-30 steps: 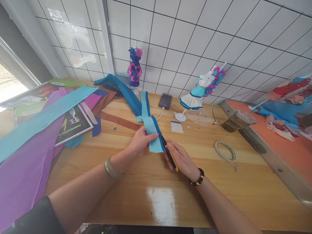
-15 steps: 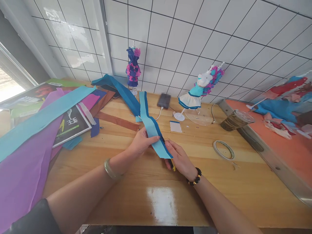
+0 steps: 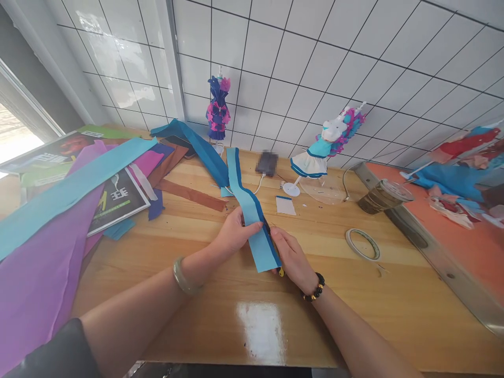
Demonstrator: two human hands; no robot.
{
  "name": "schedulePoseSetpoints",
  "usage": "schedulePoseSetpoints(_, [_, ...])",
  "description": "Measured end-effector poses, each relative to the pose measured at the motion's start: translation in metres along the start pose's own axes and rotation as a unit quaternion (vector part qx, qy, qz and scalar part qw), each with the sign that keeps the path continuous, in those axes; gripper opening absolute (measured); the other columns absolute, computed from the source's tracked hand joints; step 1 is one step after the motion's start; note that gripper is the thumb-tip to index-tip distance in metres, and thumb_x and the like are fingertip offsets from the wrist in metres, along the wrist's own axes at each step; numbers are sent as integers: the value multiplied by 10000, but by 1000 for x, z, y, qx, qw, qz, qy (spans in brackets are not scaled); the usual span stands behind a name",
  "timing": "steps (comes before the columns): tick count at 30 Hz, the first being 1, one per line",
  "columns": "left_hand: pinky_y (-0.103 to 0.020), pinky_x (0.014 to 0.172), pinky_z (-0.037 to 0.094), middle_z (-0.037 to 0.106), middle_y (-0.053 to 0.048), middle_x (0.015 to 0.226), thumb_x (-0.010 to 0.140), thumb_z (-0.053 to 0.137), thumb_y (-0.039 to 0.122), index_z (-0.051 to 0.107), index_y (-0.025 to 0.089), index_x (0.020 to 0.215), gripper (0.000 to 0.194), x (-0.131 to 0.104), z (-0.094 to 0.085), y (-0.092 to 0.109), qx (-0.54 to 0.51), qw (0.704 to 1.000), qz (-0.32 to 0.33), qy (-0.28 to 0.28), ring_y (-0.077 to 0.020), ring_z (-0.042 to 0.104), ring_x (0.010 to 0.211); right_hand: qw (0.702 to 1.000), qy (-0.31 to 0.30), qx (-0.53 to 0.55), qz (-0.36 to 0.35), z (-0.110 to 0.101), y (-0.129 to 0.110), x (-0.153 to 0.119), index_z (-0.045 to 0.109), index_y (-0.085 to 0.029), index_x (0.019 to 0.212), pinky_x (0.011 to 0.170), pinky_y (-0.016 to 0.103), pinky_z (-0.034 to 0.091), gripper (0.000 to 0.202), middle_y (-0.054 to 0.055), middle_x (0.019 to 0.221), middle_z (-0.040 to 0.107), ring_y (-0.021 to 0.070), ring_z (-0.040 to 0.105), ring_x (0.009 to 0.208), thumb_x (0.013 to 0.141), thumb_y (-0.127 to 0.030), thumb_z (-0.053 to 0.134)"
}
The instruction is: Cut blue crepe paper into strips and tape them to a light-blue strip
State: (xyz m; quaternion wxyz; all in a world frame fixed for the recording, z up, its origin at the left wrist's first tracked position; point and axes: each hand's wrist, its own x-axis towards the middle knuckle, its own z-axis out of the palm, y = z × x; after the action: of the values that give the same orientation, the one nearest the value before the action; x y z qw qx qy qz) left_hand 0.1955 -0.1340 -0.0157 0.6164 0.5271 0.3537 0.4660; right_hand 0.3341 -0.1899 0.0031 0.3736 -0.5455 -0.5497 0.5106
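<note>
My left hand (image 3: 235,229) pinches a long light-blue crepe paper strip (image 3: 252,210) with its thumb on top. A darker blue edge (image 3: 256,203) runs along the strip's right side. In my right hand (image 3: 293,257) is a pair of scissors, mostly hidden, with a yellow-and-black handle (image 3: 281,271) showing below the paper and dark blades (image 3: 266,227) at the blue edge. The strip's near end hangs over the scissors and my right fingers; its far end lies on the table beside a dark blue paper strip (image 3: 205,155).
Colored paper sheets (image 3: 51,283) and magazines (image 3: 118,202) cover the left side. Two dressed dolls (image 3: 218,113) (image 3: 321,149) stand by the tiled wall. A tape roll (image 3: 348,244), a cup (image 3: 380,198) and a dark device with a cable (image 3: 266,164) lie on the wooden table (image 3: 197,315).
The strip's near end has dropped lower and straightened out past my right hand. Both hands keep their grip, with my left hand shifted slightly right.
</note>
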Motion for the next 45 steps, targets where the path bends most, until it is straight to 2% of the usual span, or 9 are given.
schedulePoseSetpoints(15, [-249, 644, 420, 526, 6, 756, 707, 613, 231, 472, 168, 883, 234, -1, 5, 0, 14, 999, 37, 16, -126, 501, 704, 1000, 20, -12, 2, 2, 2, 1, 414, -208, 717, 281, 192, 329, 344, -63, 496, 410, 77, 421, 321, 880, -501, 336])
schedulePoseSetpoints(45, [-256, 639, 438, 555, -3, 770, 664, 662, 272, 484, 168, 879, 298, 1, 5, 2, -15, 1000, 14, 13, -136, 531, 708, 999, 39, -29, 7, 0, 5, 4, 425, -199, 735, 255, 174, 290, 357, -71, 503, 385, 59, 378, 304, 875, -514, 331])
